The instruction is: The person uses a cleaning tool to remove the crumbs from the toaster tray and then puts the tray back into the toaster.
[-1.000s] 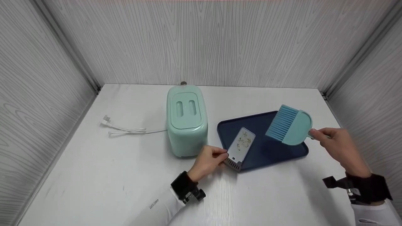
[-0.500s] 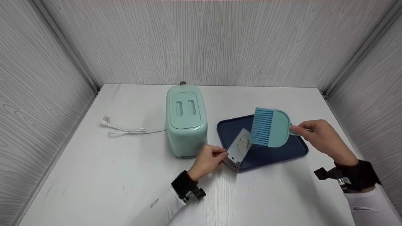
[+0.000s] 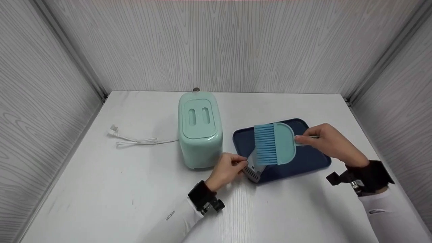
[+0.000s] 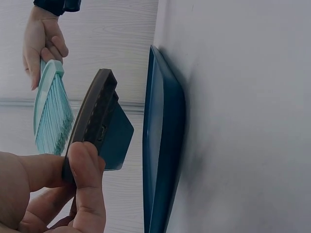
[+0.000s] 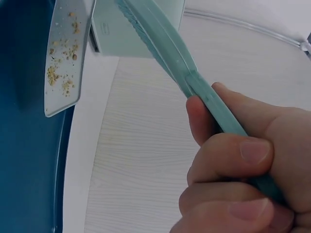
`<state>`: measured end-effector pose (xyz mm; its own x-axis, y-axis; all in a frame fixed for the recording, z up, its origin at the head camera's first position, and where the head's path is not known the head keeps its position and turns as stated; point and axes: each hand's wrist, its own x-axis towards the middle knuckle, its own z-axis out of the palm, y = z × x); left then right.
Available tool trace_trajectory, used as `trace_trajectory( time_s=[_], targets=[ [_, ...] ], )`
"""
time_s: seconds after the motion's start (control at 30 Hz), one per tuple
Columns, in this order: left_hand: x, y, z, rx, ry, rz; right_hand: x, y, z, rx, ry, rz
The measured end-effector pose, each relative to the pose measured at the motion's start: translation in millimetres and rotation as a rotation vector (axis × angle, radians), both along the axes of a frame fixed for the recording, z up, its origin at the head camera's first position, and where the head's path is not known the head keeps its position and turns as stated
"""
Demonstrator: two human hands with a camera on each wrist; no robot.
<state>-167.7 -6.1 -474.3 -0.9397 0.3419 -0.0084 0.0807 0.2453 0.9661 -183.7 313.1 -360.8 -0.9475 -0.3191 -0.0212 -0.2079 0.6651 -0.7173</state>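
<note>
My left hand [image 3: 225, 170] pinches the slotted brown end of a toaster crumb tray [image 3: 257, 173] between thumb and fingers. In the right wrist view, tan crumbs [image 5: 53, 73] lie scattered over the crumb tray's pale surface. Below it is a dark blue serving tray [image 3: 303, 165]; the left wrist view shows a gap between the two. My right hand [image 3: 332, 145] grips the thin handle of a mint-green brush [image 3: 285, 145]. The brush's blue bristles hang over the crumb tray and hide its far part in the head view. Whether they touch it, I cannot tell.
A mint-green toaster [image 3: 201, 135] with a lid on top stands left of the serving tray. Its white power cord [image 3: 138, 140] lies bundled on the white table [image 3: 111, 195]. Grey wood-grain panels [image 3: 216, 44] enclose the back and sides.
My right hand has brought the brush leftward, from above the serving tray's right side to over the crumb tray. My left hand and the crumb tray have shifted slightly.
</note>
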Motion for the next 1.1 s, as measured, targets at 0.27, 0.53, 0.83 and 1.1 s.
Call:
trace_trajectory(
  time_s=[0.27,0.53,0.83,1.1],
  targets=[
    [-2.5,0.1,0.5,0.004,0.05,-0.03,-13.8,-7.0,-9.2,-0.063,-0.095,0.014],
    [-2.6,0.9,-1.5,-0.012,0.036,-0.017,-30.1,-7.8,-21.9,-0.046,-0.143,0.048],
    [-2.0,2.4,-2.2,-0.009,0.0,0.004,-36.1,-19.8,-20.7,-0.018,-0.173,0.117],
    [-0.4,2.2,-1.9,-0.017,0.023,0.013,-48.2,-10.9,-41.8,-0.018,-0.162,0.106]
  ],
)
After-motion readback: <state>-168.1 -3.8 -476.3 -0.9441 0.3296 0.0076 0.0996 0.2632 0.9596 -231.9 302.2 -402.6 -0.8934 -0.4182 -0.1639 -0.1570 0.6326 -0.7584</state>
